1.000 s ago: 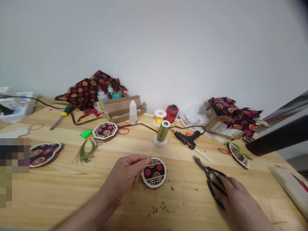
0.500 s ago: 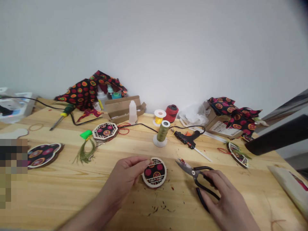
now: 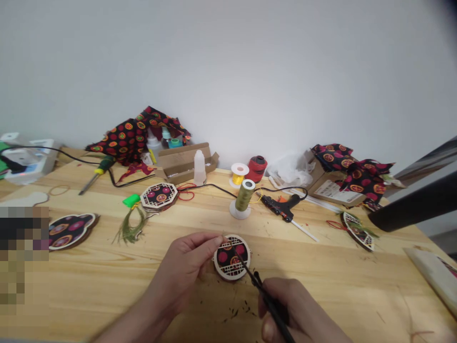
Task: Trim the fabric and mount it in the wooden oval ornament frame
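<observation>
Two bare hands are at the near middle of the table (image 3: 107, 286): the right hand (image 3: 294, 305) is curled around one pair of scissors (image 3: 254, 280), blades over one round lattice disc (image 3: 223, 258), contact impossible to tell; the left hand (image 3: 189, 257) pinches the disc's upper left edge, thumb and fingers together. Beyond are three other lattice pieces: one lobed piece (image 3: 73, 231), one fan-shaped piece (image 3: 358, 231), one octagonal piece (image 3: 159, 196). Farther, one glue gun (image 3: 283, 208) lies beside three spools: green spool (image 3: 244, 197), yellow spool (image 3: 239, 175), red spool (image 3: 256, 169)

Thread spool (image 3: 244, 197) left of glue gun (image 3: 284, 208), behind held ornament (image 3: 227, 259).
</observation>
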### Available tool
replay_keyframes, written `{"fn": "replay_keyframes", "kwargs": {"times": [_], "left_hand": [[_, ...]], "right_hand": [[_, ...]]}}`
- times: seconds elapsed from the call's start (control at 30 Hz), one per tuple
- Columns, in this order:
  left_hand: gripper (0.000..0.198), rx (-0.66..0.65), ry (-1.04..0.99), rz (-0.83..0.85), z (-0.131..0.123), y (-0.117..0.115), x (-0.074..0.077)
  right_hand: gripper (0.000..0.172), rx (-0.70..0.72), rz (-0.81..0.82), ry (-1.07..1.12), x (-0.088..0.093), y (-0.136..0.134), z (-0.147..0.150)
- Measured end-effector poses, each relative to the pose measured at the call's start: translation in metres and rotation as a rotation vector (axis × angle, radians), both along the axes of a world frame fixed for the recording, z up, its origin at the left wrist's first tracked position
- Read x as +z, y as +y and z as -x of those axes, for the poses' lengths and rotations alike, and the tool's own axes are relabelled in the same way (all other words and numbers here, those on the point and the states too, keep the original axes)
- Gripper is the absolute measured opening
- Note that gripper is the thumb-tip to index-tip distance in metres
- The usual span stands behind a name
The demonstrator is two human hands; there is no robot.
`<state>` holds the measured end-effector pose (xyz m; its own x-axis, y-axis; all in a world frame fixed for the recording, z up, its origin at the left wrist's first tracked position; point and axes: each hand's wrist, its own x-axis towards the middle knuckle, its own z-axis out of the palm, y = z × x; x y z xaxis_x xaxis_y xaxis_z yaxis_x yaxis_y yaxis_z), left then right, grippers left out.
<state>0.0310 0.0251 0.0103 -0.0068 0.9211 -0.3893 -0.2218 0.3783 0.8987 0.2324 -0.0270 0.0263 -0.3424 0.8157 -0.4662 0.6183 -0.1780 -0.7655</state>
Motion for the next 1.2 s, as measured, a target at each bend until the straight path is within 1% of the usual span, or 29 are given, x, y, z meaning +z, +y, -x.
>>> {"fn": "replay_keyframes", "kwargs": {"times": [0.1, 0.27, 0.37, 0.53, 0.67, 0.83, 1.0, 1.2], "left_hand": [[0.014, 0.009, 0.017, -0.018, 0.001, -0.001, 0.001], [0.011, -0.001, 0.017, -0.028, 0.000, -0.003, 0.005], [0.010, -0.027, 0.023, -0.018, -0.002, -0.005, 0.007], [0.009, -0.046, 0.014, -0.007, -0.006, -0.007, 0.008], [0.010, -0.060, 0.013, -0.007, -0.008, -0.007, 0.008], [0.013, -0.093, 0.010, -0.037, -0.009, -0.008, 0.007], [0.013, -0.097, 0.002, -0.041, -0.008, -0.009, 0.004], [0.012, -0.103, 0.002, -0.042, -0.008, -0.009, 0.005]], "right_hand": [[0.018, 0.032, -0.020, -0.008, -0.005, 0.007, 0.005], [0.024, -0.011, -0.020, -0.071, -0.001, 0.013, 0.010], [0.024, -0.020, -0.027, -0.048, -0.001, 0.012, 0.011], [0.024, -0.041, -0.078, 0.002, -0.009, 0.011, 0.010], [0.021, -0.038, -0.089, 0.030, -0.012, 0.012, 0.011], [0.015, -0.063, -0.076, 0.093, -0.010, 0.014, 0.014], [0.011, -0.091, -0.062, 0.143, -0.009, 0.015, 0.016], [0.012, -0.111, -0.063, 0.128, -0.006, 0.014, 0.016]]}}
